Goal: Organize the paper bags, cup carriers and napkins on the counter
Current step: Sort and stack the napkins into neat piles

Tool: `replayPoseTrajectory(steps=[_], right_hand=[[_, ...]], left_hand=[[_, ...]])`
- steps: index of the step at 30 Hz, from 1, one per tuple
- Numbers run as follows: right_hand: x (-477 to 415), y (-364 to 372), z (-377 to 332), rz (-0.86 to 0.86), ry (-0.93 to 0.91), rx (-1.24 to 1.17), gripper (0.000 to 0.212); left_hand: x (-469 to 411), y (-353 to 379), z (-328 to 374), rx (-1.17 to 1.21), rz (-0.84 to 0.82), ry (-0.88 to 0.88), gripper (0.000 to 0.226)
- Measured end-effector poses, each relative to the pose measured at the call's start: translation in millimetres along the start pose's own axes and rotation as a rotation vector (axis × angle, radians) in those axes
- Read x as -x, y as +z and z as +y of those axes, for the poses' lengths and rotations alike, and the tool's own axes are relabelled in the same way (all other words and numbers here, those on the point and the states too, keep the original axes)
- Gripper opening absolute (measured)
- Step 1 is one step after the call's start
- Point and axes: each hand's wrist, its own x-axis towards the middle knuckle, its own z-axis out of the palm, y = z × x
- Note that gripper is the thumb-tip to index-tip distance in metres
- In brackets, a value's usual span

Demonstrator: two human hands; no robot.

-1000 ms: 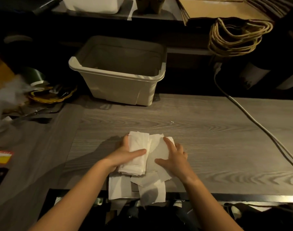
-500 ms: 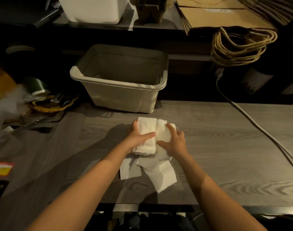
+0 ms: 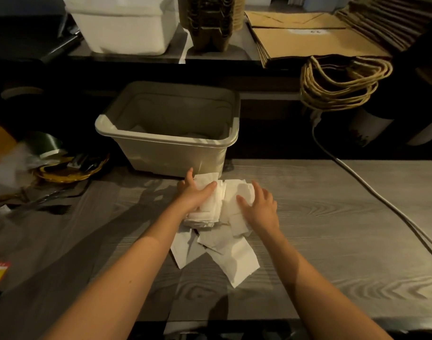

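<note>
At the far left, a yellow dish (image 3: 70, 170) is sitting among dark clutter on the grey wood-grain table (image 3: 332, 241), and a dark fork (image 3: 54, 208) is lying just in front of it. Further right, a white tub (image 3: 126, 28) is standing on the shelf at the back, and below it a beige bin (image 3: 170, 155) is resting on the table's far edge.

Just in front of the bin, the left hand (image 3: 194, 197) is gripping a stack of napkins (image 3: 207, 212). Its fingers are curling round the stack's left side and its thumb is lying across the top. Brown cup carriers (image 3: 210, 23) are standing on the shelf above.

The right hand (image 3: 261, 209) is lying flat, fingers spread, pressing on the stack's right half. Loose napkins (image 3: 237, 258) are fanning out on the table between the two forearms, partly tucked under the stack.

Right of the carriers, flat paper bags (image 3: 308, 42) are lying piled on the shelf, their twisted handles (image 3: 340, 87) hanging over its edge. A grey cable (image 3: 372, 192) is running diagonally across the table's right side.
</note>
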Motion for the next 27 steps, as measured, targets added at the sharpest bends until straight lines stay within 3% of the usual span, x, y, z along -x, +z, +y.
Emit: replayPoseTrajectory(steps=[9,27], right_hand=[[-7.2,-1.0,12.3,0.108,-0.164,-0.04,0.05],[-21.0,8.8,34.3,0.157,-0.466,0.004,0.034]], left_hand=[[1.7,6.4,2.1,0.032,0.129,0.023,0.071],[4.4,11.3,-18.2,0.138,0.303,0.212,0.051]])
